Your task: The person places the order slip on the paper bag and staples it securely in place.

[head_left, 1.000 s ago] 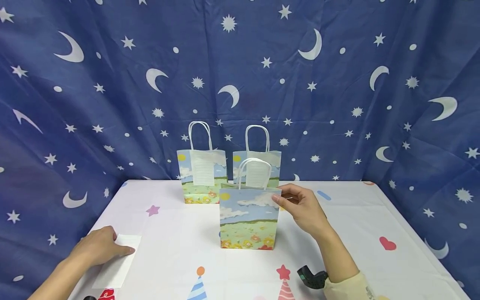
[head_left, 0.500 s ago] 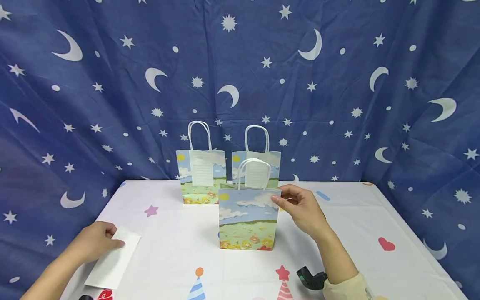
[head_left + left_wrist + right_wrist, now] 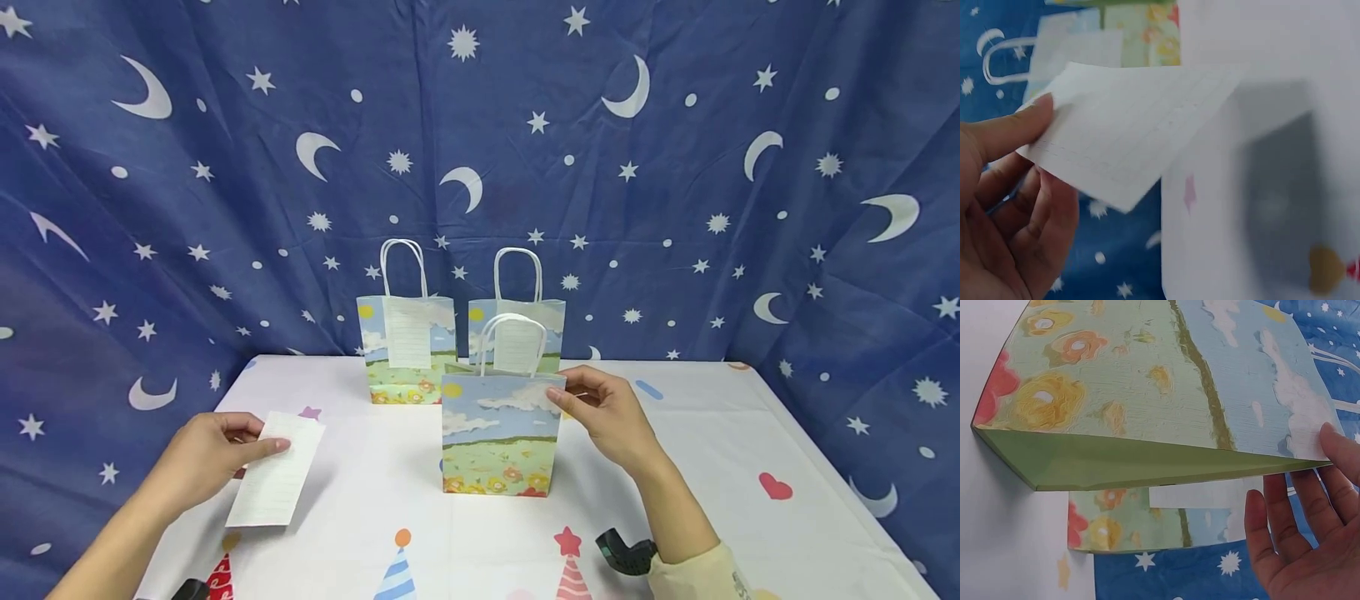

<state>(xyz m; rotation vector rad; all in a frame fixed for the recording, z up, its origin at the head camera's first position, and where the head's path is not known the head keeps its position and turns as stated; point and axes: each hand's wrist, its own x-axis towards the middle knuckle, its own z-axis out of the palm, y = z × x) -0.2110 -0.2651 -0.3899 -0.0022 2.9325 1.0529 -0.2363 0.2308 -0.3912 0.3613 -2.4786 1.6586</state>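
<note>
My left hand (image 3: 213, 458) pinches a white lined paper card (image 3: 279, 475) between thumb and fingers, held tilted above the table at the left. In the left wrist view the thumb lies over one edge of the card (image 3: 1122, 119), with the fingers curled beneath. My right hand (image 3: 611, 417) pinches the upper right edge of a paper gift bag (image 3: 498, 437) standing upright at the centre. That bag carries a painted meadow, flowers and sky, and has white loop handles. The right wrist view shows its green side panel (image 3: 1129, 464) folded inward, with the thumb on the printed front.
Two matching gift bags stand behind, one at the left (image 3: 442, 333) and one partly hidden at the right (image 3: 555, 321), each with a lined card on its front. The white table (image 3: 360, 467) bears printed shapes. A dark blue star-and-moon curtain (image 3: 480, 125) hangs behind.
My left hand has lifted the white card off the table and brought it up and to the right. The right hand stays at the centre bag's edge.
</note>
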